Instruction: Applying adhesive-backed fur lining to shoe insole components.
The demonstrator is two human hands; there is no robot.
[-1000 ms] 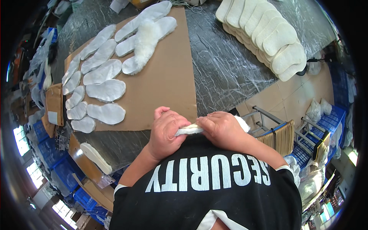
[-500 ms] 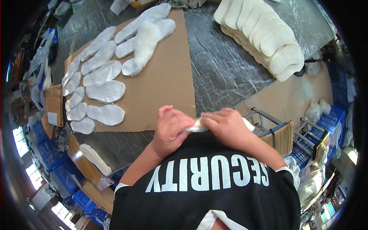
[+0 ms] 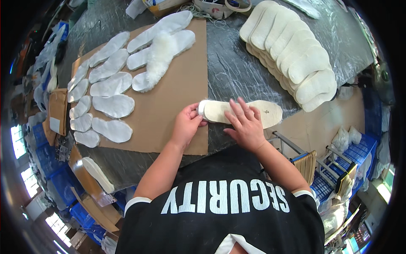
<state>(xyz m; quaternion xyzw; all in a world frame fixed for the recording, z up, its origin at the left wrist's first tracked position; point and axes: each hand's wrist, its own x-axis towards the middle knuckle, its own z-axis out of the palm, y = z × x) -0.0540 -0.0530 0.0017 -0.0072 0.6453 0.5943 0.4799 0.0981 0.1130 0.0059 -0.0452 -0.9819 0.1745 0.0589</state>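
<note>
A cream felt insole lies flat at the table's near side, its left end over the cardboard edge. That end shows a white layer, folded or stacked; which, I cannot tell. There my left hand pinches it between thumb and fingers. My right hand rests on the insole's middle, fingers spread and stretched out. A small dark mark shows near its right end. To the left, several white insoles lie in rows on brown cardboard; a fluffy one lies fur up across others.
Overlapping stacks of cream insoles cover the table's far right. Another insole stack lies at the lower left. A metal-framed stool and blue crates stand right. Boxes and string sit at the back.
Both hands have moved forward from near my chest onto the table. The insole, earlier bunched between them, now lies flat. My right hand has opened from its grip.
</note>
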